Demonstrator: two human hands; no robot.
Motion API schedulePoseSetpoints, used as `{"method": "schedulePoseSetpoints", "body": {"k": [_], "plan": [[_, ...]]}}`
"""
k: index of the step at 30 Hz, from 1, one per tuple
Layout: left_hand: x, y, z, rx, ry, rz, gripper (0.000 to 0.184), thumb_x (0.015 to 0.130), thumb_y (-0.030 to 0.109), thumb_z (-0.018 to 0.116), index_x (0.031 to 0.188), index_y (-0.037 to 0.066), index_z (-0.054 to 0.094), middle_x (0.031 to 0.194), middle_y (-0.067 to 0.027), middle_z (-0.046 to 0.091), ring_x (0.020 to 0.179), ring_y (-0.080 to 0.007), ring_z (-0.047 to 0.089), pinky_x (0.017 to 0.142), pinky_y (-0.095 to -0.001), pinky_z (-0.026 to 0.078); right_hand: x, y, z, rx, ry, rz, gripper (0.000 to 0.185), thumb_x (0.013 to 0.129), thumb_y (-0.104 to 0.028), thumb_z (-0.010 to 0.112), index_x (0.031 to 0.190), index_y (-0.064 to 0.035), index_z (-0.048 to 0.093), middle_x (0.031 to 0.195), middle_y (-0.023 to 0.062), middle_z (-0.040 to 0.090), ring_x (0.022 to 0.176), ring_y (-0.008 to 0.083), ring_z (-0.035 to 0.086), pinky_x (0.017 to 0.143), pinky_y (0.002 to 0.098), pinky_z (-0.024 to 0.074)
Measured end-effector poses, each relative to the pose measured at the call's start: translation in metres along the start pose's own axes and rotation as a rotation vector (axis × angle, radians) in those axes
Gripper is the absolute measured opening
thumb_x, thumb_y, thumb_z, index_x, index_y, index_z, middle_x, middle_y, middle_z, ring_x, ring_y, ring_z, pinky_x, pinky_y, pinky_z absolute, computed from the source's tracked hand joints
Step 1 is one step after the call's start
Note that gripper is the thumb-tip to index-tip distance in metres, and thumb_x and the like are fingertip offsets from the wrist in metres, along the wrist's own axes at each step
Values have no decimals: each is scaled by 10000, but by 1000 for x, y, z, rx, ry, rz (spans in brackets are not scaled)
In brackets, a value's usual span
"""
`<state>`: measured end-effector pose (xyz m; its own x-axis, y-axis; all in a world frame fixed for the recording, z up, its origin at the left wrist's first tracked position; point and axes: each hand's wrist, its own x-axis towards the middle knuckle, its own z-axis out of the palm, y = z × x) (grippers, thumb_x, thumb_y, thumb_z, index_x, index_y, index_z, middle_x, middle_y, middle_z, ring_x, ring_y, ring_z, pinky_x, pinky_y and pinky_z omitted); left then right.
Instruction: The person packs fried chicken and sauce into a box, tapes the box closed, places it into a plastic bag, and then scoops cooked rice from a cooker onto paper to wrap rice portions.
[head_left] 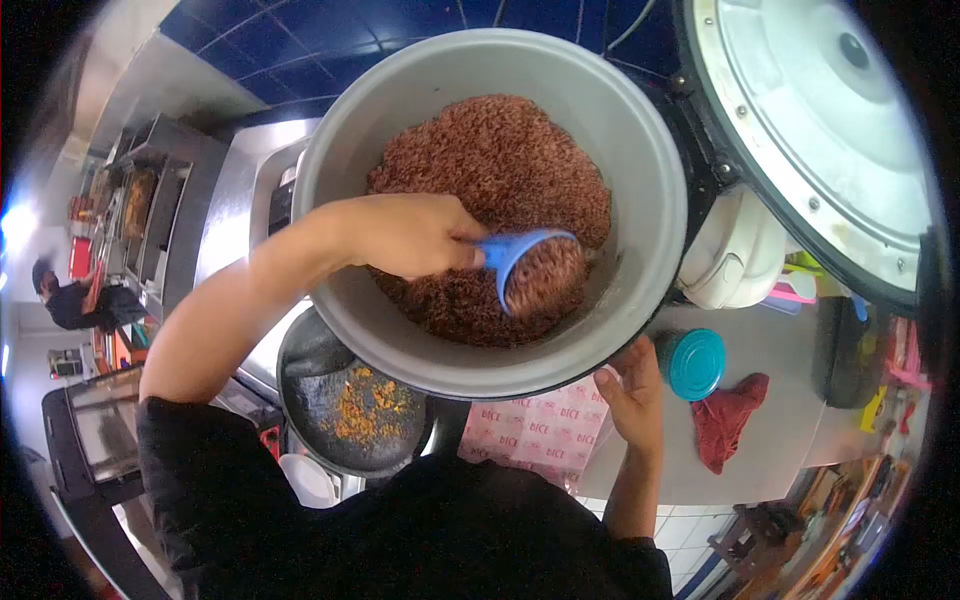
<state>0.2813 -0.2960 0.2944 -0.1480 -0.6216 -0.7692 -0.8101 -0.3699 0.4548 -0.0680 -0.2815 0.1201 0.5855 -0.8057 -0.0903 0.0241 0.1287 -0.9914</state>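
A large grey pot (655, 190) holds a mound of reddish-brown grain (490, 150), like cooked rice. Over the pot my left hand (415, 235) is closed around the handle of a blue scoop (495, 252). The scoop is filled with the same grain and slightly blurred. My right hand (635, 395) is at the pot's lower right outer edge, fingers apart, with the fingertips close to or against the rim; nothing is seen in it. Patterned paper printed with red letters (535, 430) lies just below the pot, beside that hand.
A wide pan (375, 410) with yellow-orange bits is at lower left. The open cooker lid (820, 120) stands at upper right. A teal-lidded container (697, 364) and red cloth (728, 425) lie right. Another person (75, 300) is at far left.
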Motion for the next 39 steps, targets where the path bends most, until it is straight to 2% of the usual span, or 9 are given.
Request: {"method": "schedulePoseSetpoints", "body": {"k": [1,3,8,11,14,18,22,25,39], "plan": [[6,2,6,13,-1,7,378,986,201,544,1343,100,615,811,-175,673,721,-332,708,618,-429,547,0,2,-1,0,-1,-8,745,890,-107,748,1501,6,337,1436,194,520,1323,307,519,1083,463,425],[18,7,26,631,720,246,485,956,187,574,1438,146,540,845,-156,678,716,-321,712,617,-433,571,1,3,-3,-9,-7,-21,758,887,-113,753,1508,5,335,1445,199,513,1330,311,515,1082,468,428],[55,8,29,775,727,172,552,924,158,592,1468,201,506,928,-178,688,759,-345,721,644,-494,591,0,5,0,-42,5,-27,787,876,-136,778,1512,12,339,1453,209,503,1334,314,514,1068,466,449],[63,17,16,603,597,36,515,938,184,581,1451,184,525,950,-213,707,819,-379,721,711,-517,586,-1,6,-3,-60,-15,-18,794,870,-133,786,1514,9,344,1444,200,514,1332,314,515,1064,462,454],[56,24,-4,465,420,139,455,951,217,575,1399,135,565,965,-235,715,897,-420,706,797,-538,565,-2,10,-8,-62,-22,22,796,865,-114,787,1521,-8,349,1450,181,516,1332,298,516,1067,453,447],[65,23,-10,460,444,62,400,958,237,574,1334,105,602,993,-246,709,960,-440,685,871,-547,534,1,7,-6,-25,-48,-4,795,860,-93,786,1524,-18,356,1453,164,520,1328,285,519,1073,445,436],[80,19,5,342,329,36,306,886,148,596,1051,-82,711,1058,-298,696,979,-439,696,866,-489,548,0,7,-2,35,-22,-37,763,867,-84,773,1513,-13,374,1449,154,525,1323,277,522,1072,444,432],[91,16,20,246,231,-27,319,957,217,567,1141,-16,682,1029,-289,695,1044,-452,660,952,-505,513,1,2,-4,15,-26,-30,754,873,-82,766,1512,-13,372,1444,150,529,1323,275,521,1074,444,432],[33,31,42,323,52,142,296,929,188,554,1070,-44,675,963,-306,690,970,-468,671,888,-541,516,4,6,-4,34,-22,6,704,892,-52,744,1484,-14,365,1368,142,579,1276,271,559,1085,443,425]]}}
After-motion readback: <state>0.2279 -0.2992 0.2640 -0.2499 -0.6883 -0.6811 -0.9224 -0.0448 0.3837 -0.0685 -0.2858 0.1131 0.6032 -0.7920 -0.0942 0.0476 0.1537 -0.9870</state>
